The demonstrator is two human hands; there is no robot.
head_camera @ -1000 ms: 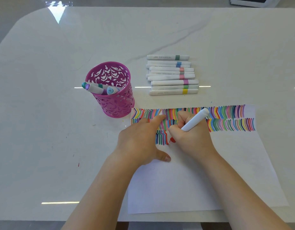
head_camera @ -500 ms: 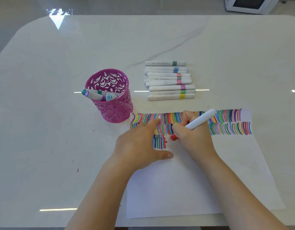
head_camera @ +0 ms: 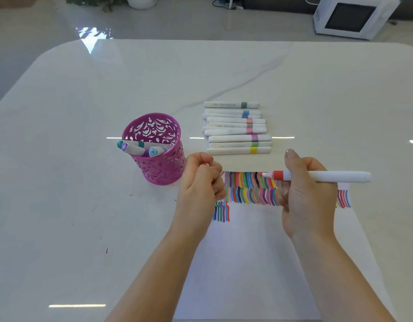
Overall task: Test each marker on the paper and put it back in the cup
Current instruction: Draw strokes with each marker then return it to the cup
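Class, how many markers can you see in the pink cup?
3. A teal-capped marker and a purple-capped marker lean over the left rim of the pink cup; a blue-capped marker lies just right of them. Shorter ones may be hidden inside.

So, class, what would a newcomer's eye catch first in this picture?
The bright pink cup left of centre, with markers poking out. Then the rainbow strokes across the top of the paper, and above them the right hand holding an uncapped red marker, while the left hand pinches its cap.
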